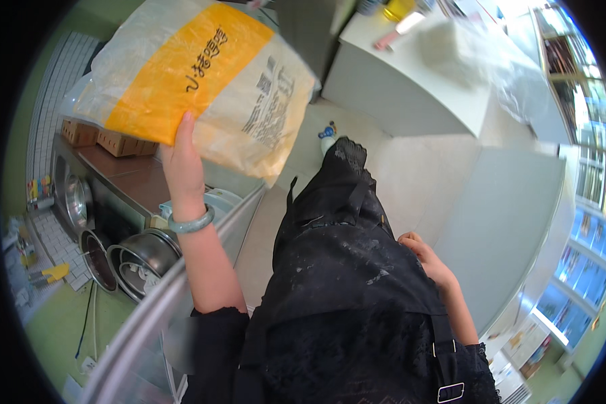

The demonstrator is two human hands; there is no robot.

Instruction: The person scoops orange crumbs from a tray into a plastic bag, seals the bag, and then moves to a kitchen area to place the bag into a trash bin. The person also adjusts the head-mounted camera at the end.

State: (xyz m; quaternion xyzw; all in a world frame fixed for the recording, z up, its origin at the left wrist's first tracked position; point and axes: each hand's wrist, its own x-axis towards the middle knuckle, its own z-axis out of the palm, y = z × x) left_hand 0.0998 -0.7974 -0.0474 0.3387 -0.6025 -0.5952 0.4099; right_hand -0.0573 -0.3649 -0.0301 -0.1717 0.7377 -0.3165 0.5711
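Observation:
A large white and yellow plastic bag [232,96] bearing printed writing is held up at the upper left. My left hand [184,161] grips its lower edge, with the thumb on the front and the fingers hidden behind. A pale green bangle [192,220] circles the left wrist. At the right side of the black apron [343,262] hangs my right hand [421,252], low beside the cloth, its fingers loosely curled; whether anything is in them cannot be told. Light powdery marks spot the apron.
Steel bowls [151,255] and cardboard boxes [123,143] stand at the left, near a metal-edged glass panel [131,323]. A white counter [414,76] at the upper right carries a clear plastic bag [520,91]. A small blue toy-like object [327,132] lies on the floor ahead.

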